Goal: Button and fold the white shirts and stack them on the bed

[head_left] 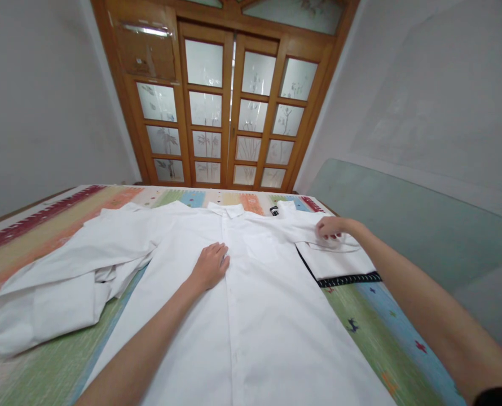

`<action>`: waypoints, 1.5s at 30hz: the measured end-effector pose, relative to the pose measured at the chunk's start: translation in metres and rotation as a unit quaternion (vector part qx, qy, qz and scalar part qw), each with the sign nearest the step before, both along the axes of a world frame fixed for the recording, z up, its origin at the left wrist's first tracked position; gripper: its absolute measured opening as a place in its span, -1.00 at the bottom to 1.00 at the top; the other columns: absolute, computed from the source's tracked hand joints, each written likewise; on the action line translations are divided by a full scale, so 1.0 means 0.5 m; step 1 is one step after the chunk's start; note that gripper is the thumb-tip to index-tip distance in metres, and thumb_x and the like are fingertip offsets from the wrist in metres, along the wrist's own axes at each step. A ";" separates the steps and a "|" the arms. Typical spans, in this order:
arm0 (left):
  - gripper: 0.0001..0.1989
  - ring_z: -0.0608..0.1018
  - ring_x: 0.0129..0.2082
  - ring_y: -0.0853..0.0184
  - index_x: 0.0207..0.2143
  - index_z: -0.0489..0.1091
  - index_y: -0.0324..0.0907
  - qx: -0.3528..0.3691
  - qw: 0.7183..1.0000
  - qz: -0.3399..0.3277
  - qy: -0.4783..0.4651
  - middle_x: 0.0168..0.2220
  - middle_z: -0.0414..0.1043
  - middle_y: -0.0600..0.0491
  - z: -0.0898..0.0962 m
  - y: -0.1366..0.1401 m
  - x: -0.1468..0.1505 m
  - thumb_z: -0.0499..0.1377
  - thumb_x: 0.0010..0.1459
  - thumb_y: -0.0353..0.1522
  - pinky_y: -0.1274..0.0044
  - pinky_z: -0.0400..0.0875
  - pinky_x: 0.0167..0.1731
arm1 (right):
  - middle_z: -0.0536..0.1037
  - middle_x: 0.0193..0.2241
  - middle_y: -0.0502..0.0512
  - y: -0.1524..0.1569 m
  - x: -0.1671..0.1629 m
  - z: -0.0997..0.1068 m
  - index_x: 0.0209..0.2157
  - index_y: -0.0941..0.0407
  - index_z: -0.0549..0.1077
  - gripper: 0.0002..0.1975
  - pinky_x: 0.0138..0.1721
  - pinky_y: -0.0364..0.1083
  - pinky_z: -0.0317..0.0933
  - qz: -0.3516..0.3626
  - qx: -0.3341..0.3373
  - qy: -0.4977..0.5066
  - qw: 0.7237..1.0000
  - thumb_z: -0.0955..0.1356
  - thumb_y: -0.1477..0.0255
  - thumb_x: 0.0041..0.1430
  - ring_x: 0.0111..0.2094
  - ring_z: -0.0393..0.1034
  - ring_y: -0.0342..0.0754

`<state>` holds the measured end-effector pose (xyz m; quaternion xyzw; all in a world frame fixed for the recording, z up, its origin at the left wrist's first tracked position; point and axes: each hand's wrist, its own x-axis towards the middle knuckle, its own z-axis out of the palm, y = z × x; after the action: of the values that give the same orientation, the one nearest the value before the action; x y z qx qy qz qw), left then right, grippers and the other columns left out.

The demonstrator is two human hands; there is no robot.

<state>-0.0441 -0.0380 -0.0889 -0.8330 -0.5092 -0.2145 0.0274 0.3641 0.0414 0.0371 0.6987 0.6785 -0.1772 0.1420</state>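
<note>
A person's left hand [211,266] rests, fingers loosely bent, on the front of a white shirt [272,316] near its button line; whether any fabric is pinched there cannot be told. The right hand [331,226], slightly blurred, bends its fingers down onto the sleeve at the shirt's right; whether they close on cloth is unclear. The shirt lies spread face up, collar [229,211] at its far end. Partly beneath that sleeve shows a white fabric piece with black trim [350,279]. Folded white fabric [60,287] lies left of the shirt. Beneath it all spreads a patterned cloth [361,321]; beyond the shirt stand wooden doors [184,129].
</note>
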 end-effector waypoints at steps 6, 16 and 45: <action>-0.66 0.39 0.14 0.14 0.02 0.36 -0.23 0.005 1.000 0.000 -0.005 0.08 0.42 -0.13 -0.003 0.000 0.001 -0.02 0.27 -0.33 0.26 0.29 0.12 | 0.60 -0.29 0.17 0.080 -0.057 -0.009 -0.29 0.16 0.54 -0.80 -0.27 -0.14 0.31 0.046 0.243 -0.007 0.969 0.32 0.38 0.13 -0.28 0.48 -0.01; -0.70 0.40 0.11 0.14 -0.01 0.37 -0.21 0.014 1.000 -0.004 -0.018 0.05 0.43 -0.13 0.002 -0.004 0.003 0.00 0.26 -0.34 0.25 0.31 0.09 | 0.60 -0.31 0.15 0.137 -0.077 -0.042 -0.35 0.15 0.54 -0.71 -0.31 -0.16 0.25 0.055 0.210 0.011 0.976 0.38 0.19 0.14 -0.30 0.46 -0.02; -0.71 0.41 0.10 0.15 -0.03 0.37 -0.17 0.012 1.000 0.004 -0.022 0.04 0.44 -0.11 0.006 -0.007 0.007 0.00 0.25 -0.34 0.26 0.31 0.08 | 0.44 0.00 0.49 0.145 -0.183 -0.057 0.00 0.34 0.44 -0.60 0.03 0.12 0.13 -0.004 0.416 -0.100 0.904 0.16 0.52 0.23 0.02 0.29 0.26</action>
<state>-0.0407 -0.0415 -0.0860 -0.8254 -0.5106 -0.2394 0.0274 0.2728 0.1139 0.0084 0.7109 0.6700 0.1915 -0.0952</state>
